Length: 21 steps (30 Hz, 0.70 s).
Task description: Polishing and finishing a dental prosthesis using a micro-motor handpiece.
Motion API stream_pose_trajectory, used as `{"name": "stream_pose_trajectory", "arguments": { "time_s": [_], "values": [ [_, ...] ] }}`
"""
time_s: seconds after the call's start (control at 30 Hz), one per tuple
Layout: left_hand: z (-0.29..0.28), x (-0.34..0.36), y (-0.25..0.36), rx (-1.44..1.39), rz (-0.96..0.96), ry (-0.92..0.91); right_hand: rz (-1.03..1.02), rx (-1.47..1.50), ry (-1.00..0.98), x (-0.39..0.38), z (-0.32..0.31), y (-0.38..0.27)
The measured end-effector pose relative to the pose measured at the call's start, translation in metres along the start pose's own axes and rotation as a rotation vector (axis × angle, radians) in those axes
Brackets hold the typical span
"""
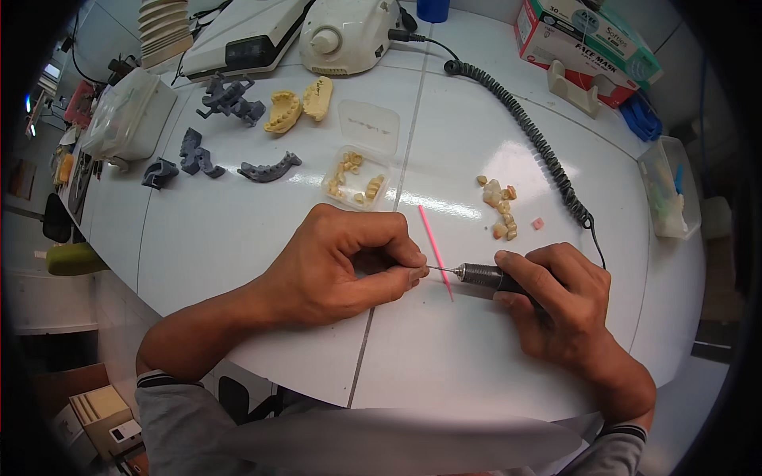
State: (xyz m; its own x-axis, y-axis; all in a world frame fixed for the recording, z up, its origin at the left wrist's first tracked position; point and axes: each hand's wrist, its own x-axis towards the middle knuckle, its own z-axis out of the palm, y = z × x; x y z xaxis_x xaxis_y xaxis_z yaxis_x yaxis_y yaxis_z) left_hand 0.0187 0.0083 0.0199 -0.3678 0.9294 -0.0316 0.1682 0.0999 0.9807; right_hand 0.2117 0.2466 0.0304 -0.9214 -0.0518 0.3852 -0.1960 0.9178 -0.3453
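My right hand is closed around a dark dental handpiece, which points left. A thin metal bur runs from its nose to the fingertips of my left hand. Those fingers are pinched at the bur's tip; whether they hold the bur itself or a small piece is hidden. Beneath the bur a slim pink stick lies slantwise on the white table. Beyond the handpiece lies a cluster of tooth-coloured crowns, with a small pink piece beside it.
Past my left hand stands an open clear box of crowns. Grey models and yellowish casts lie farther left. A white control unit stands at the back, its coiled cord curving down the right. A clear bin sits at the right edge.
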Motion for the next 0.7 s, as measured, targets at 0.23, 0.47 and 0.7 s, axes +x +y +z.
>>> {"name": "stream_pose_trajectory", "arguments": {
  "time_s": [0.23,0.47,0.7],
  "values": [
    [-0.0016,-0.0002,-0.0016,0.006,0.002,-0.016,-0.003,-0.003,0.004,0.0005,0.0006,0.0002],
    [-0.0011,-0.0006,-0.0005,-0.013,-0.027,-0.016,-0.002,-0.004,-0.002,0.0010,-0.0003,0.0000],
    [-0.0005,-0.0004,0.0006,-0.026,-0.070,-0.019,-0.007,-0.006,-0.004,0.0014,-0.0008,-0.0005]
  ]
}}
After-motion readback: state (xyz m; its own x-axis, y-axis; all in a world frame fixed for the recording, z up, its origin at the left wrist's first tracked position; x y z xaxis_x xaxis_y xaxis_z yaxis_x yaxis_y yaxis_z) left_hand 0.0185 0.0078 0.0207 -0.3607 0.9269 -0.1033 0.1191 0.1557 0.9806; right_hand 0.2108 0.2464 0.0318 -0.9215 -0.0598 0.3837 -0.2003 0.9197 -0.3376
